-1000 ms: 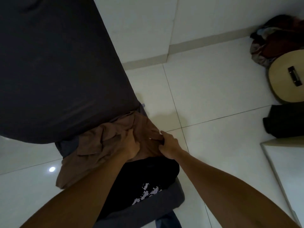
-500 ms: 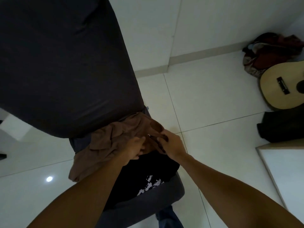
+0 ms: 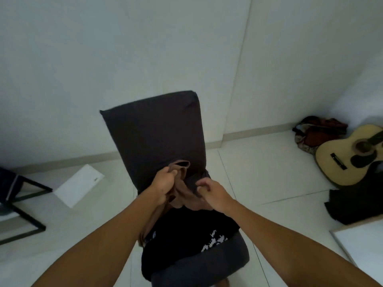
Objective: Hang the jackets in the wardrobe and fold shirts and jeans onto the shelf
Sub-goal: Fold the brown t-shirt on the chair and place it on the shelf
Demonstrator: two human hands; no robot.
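Note:
A brown garment (image 3: 182,191) hangs bunched in front of the dark grey chair (image 3: 157,137). My left hand (image 3: 163,185) grips its upper edge in a fist and holds it lifted off the seat. Just to the right, my right hand (image 3: 211,193) has curled fingers close to the brown cloth; whether it pinches the cloth I cannot tell. Under the brown garment a black shirt with a white print (image 3: 190,235) lies on the chair seat. The lower part of the brown garment is hidden behind my left forearm.
An acoustic guitar (image 3: 350,156) leans at the right wall beside a heap of dark red clothes (image 3: 319,133) and a black garment (image 3: 356,201). A white board (image 3: 79,188) lies on the tiled floor at left, next to a black metal frame (image 3: 22,204). A white surface's corner (image 3: 364,245) shows at lower right.
The camera has tipped up and back, so the whole chair back shows. My left hand has lifted the brown garment off the seat; my right hand has loosened from it.

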